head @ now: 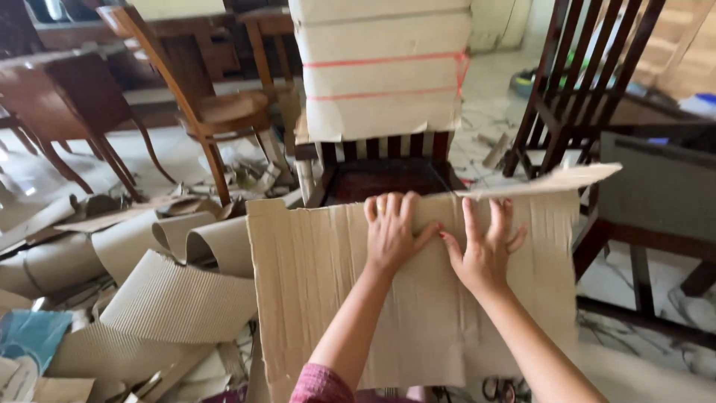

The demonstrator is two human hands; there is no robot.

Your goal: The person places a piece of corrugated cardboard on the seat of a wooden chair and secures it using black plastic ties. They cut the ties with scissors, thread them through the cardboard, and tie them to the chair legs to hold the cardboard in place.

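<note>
Both hands were flat on the corrugated cardboard sheet (321, 298), which draped over the front of the dark wooden chair (380, 175) and hung down toward the camera. Left hand (391, 231) pressed palm-down near the sheet's top edge, fingers together and pointing at the chair seat, thumb out to the side. Right hand (485, 250) just beside it, fingers spread, palm also down on the sheet; the thumbs nearly touched. Neither hand pinched or clasped anything, just pressing.

Sheet's upper right corner was folded over into a loose flap (552, 180), sticking out to the right of the chair. The chair's backrest was already wrapped in pale cardboard (384, 67) bound with two bands of pink string (380, 60).

Left of the chair: curled rolls and scraps of corrugated cardboard (171, 298) on the floor, and beyond them a lighter brown chair (216, 112). Right of the chair: another dark slatted chair (582, 82) and a dark table (656, 186).
</note>
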